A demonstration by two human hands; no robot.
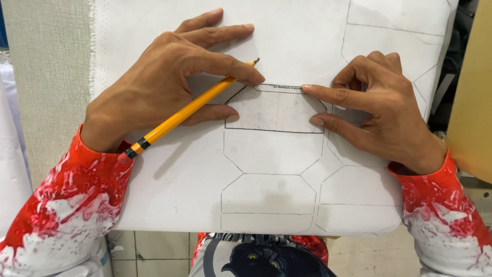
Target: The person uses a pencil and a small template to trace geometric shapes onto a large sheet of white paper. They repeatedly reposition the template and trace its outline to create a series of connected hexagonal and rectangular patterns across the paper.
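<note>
Left hand (164,82) grips pencil (189,109), tip at template (275,110) corner. Right hand (382,110) fingers spread, pressing template's right edge onto white sheet (174,179). Traced outlines below fingers.

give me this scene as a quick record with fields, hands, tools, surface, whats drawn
left hand: left hand holds a yellow pencil, tip at the upper left edge of the template
right hand: right hand, index and middle fingertips pressing the template's right side
template: flat pale template with cut corners, lying on the sheet
surface: white sheet resting over the person's lap
drawn marks: several pencilled outlines of the same shape, below and to the right of the template
sleeves: red and white sleeves
</note>
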